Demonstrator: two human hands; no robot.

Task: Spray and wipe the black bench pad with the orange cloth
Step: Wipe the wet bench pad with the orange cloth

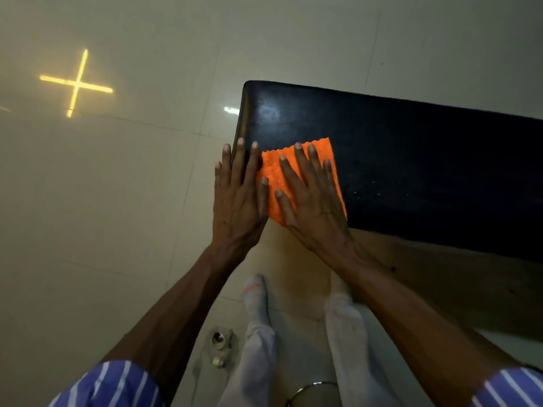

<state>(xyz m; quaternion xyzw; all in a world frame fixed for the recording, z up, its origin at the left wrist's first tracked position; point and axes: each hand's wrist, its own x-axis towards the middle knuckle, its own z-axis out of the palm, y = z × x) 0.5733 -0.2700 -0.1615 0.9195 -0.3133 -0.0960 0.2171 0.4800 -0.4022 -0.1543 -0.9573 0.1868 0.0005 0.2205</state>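
Note:
The black bench pad runs from the middle of the view to the right edge, with its rounded end at the left. A folded orange cloth lies flat near that end. My right hand presses flat on the cloth with fingers spread. My left hand lies flat beside it, over the pad's left end, fingers straight, its thumb touching the cloth's left side. Small white specks dot the pad to the right of the cloth. No spray bottle is in view.
Glossy pale floor tiles surround the bench, with a yellow cross-shaped light reflection at the upper left. My socked feet stand below the pad. A small metal floor fitting sits by my left foot. A wooden panel shows under the pad.

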